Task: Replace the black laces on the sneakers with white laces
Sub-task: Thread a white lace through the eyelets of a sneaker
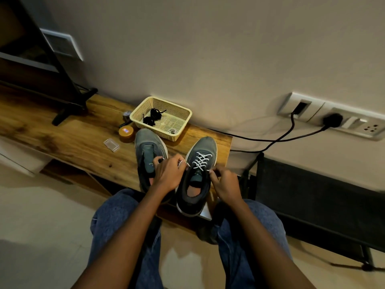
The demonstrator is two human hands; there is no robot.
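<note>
Head view. Two grey sneakers stand side by side on the wooden surface (83, 140), toes toward the wall and heels toward the person.

The right sneaker (198, 176) carries a white lace (201, 161) crossed through most of its eyelets. The left sneaker (149, 159) shows no lace across its tongue.

The left hand (169, 174) is curled, its fingertips pinching one white lace end just above the gap between the two shoes. The right hand (226, 185) is curled at the right edge of the right sneaker's collar and pinches the other end, though the lace itself is barely visible there.

Behind the shoes a cream basket (183, 113) holds the black laces (153, 117) in a loose bundle, with a small pale item, too small to identify, near its front corner.

A round tin (126, 133) and a small clear box (111, 144) lie just left of the basket.

Judgement: the right sneaker is near completion, with the top eyelets or the knot outstanding; the left sneaker is not yet started.

Governing relation: the shoe's long axis runs away from the person, the hands flank its collar on either side, and the remaining eyelets lie directly between them. The right hand is the nearer to the collar.
</note>
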